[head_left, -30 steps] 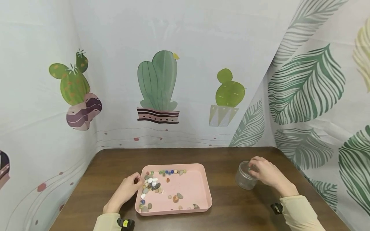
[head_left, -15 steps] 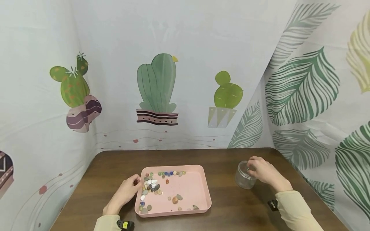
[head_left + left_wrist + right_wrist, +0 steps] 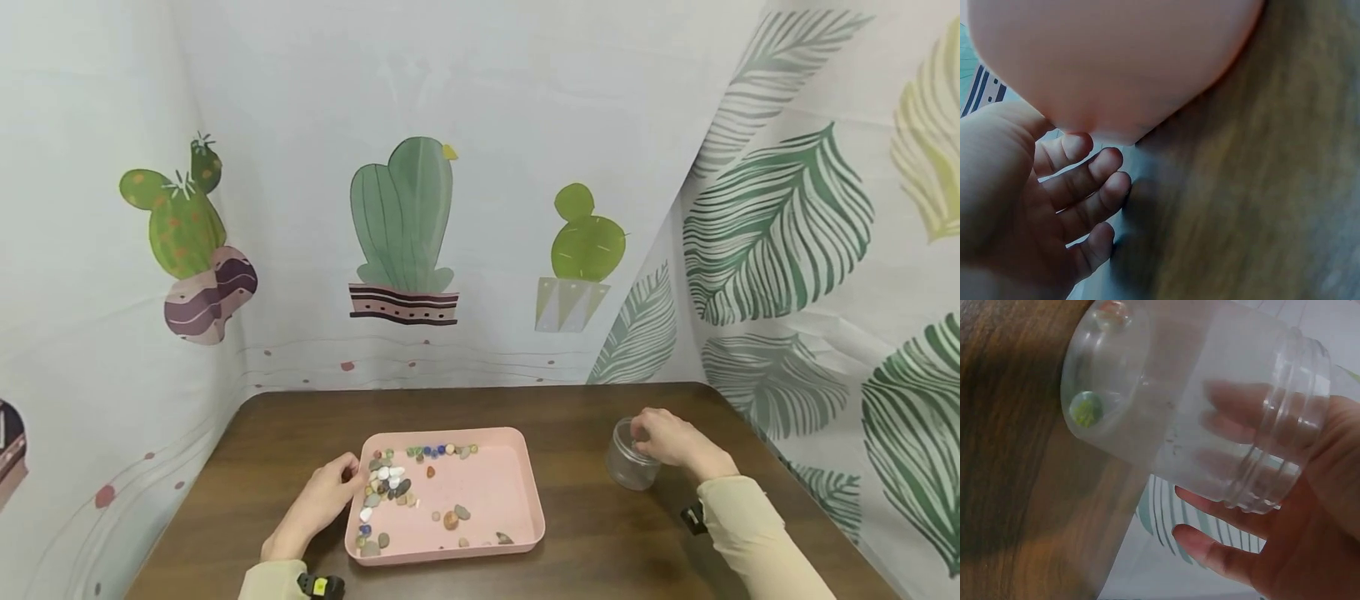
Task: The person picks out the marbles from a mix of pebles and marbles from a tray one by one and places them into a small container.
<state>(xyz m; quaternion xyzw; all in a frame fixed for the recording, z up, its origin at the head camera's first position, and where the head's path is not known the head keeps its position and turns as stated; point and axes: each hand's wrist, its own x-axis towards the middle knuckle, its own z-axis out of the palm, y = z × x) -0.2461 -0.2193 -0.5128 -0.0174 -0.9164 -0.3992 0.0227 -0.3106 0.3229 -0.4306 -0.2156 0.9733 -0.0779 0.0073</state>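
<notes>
In the head view, a pink tray (image 3: 487,492) sits on the brown bench (image 3: 592,550). Small stones (image 3: 451,520) and shiny beads (image 3: 427,451) lie in it, mostly along the left and far sides. A clear jar (image 3: 630,471) sits on the bench to the right of the tray, well apart from it. The two hands are far from each other. The left hand (image 3: 322,500) is at the tray's left side, and the right hand (image 3: 675,437) is over the top of the jar.

In the left wrist view, the left hand pinches the tray's edge, with the thumb over the rim. The tray looks light and a bit bendy, so the rim is a good place to hold it.

In the right wrist view, some fingers reach inside the jar and others are outside. I cannot tell if they pinch anything. A green bead (image 3: 1087,409) and an orange bead (image 3: 1113,314) are at the bottom. Beads like these look hard, smooth and slippery, so two fingertips on the sides should work best. The jar looks light and could tip; hold it around its middle.
</notes>
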